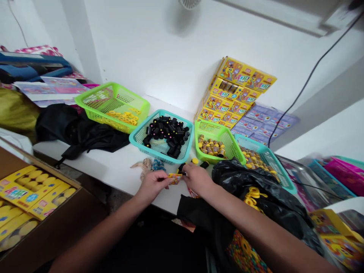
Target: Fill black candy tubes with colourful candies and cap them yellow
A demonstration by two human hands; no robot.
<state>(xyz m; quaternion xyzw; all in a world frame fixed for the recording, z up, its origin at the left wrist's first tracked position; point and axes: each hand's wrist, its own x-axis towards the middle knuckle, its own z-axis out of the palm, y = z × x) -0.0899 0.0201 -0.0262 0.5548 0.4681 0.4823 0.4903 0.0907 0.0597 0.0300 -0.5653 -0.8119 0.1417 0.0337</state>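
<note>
Pinching a small yellow printed label (174, 178) between thumb and forefinger, the left hand (153, 185) sits over the white table (125, 172). Just beside it, at three o'clock, the right hand (199, 179) has its fingers bent inward around a small black piece (181, 168), mostly hidden by them. The label lies between the two hands, near the table's front edge.

From the hands, a turquoise basket (137, 146) of black cylinders (173, 146) stands between eleven and twelve o'clock, and a green basket (202, 156) of yellow-capped brown cylinders (213, 147) between one and two. A black plastic bag (273, 206) slumps at three.
</note>
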